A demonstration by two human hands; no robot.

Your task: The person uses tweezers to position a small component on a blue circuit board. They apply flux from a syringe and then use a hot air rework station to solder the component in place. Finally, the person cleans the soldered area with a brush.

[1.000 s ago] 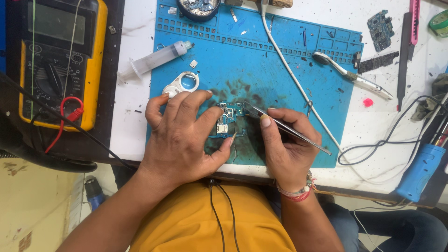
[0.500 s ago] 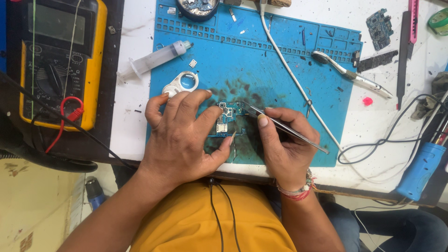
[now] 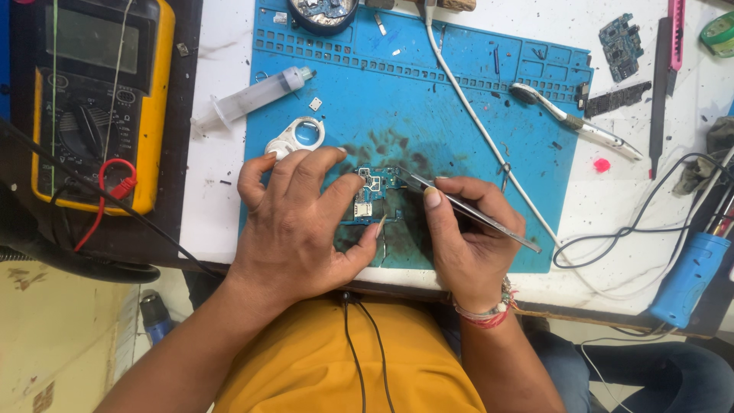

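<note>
A small blue circuit board (image 3: 375,195) lies on the blue repair mat (image 3: 474,99), near the mat's front edge and a little left of its middle. The left hand (image 3: 294,222) rests over the board's left part, its fingers (image 3: 321,164) loosely spread and pressing down to steady it, the thumb reaching along the board's near edge. The right hand (image 3: 466,237) sits just right of the board, its fingers pressed together around metal tweezers (image 3: 466,213). The tweezers' long axis runs from the lower right, past the knuckles, up and leftward to tips that meet the board's upper right corner. So the board lies up and to the left of the right fingers, between the two hands, and both hands are touching or nearly touching it. Whether the tweezer tips pinch a part is too small to tell.

Around the mat: a white loupe (image 3: 297,138) just behind the left hand, a syringe (image 3: 256,95) at the mat's left rear edge, a yellow multimeter (image 3: 99,99) well left of it, and a soldering iron (image 3: 577,122) at its right rear.
</note>
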